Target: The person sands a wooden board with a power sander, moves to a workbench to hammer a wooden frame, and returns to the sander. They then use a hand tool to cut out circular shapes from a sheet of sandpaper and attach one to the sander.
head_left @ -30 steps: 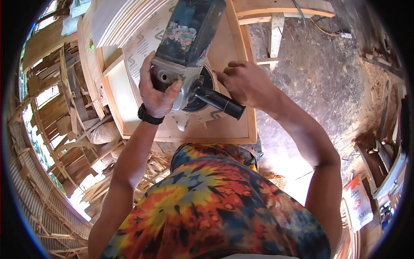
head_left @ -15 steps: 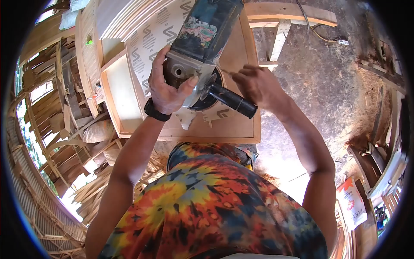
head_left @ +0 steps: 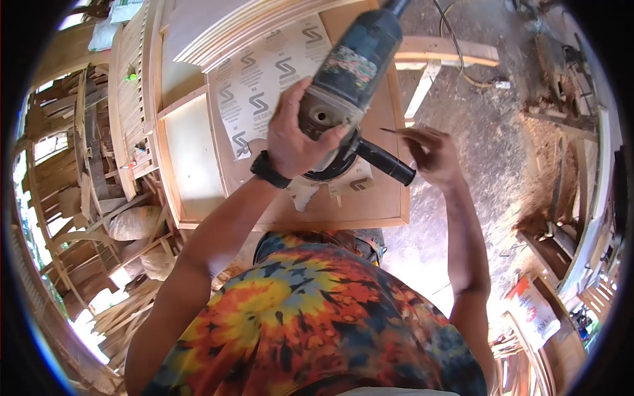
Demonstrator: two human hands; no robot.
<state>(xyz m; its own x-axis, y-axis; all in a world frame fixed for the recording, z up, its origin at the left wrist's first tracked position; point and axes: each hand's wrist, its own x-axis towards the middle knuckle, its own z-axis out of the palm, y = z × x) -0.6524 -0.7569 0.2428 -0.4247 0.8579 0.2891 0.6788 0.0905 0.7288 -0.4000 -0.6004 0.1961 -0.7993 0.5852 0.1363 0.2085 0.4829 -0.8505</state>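
Note:
A dark angle grinder (head_left: 356, 66) with a black side handle (head_left: 385, 162) is over a shallow wooden panel with raised edges (head_left: 264, 219). My left hand (head_left: 297, 135), with a black watch at the wrist, is wrapped round the grinder's metal head. To the right of the grinder, my right hand (head_left: 432, 155) is off the tool, its fingers pinched on a small thin dark item (head_left: 388, 130) that I cannot make out. Printed sandpaper sheets (head_left: 264, 79) lie on the panel under the grinder.
Thin stacked boards (head_left: 231, 39) lie at the upper left of the panel. A wooden frame piece (head_left: 456, 51) and a cable (head_left: 456, 39) are at the upper right. Sacks (head_left: 135, 223) and wood scraps lie at the left, and a printed bag (head_left: 533, 313) at the lower right.
The grinder and my left hand have shifted right in view. My right hand has moved right, away from the grinder, and the thin item now shows at its fingertips.

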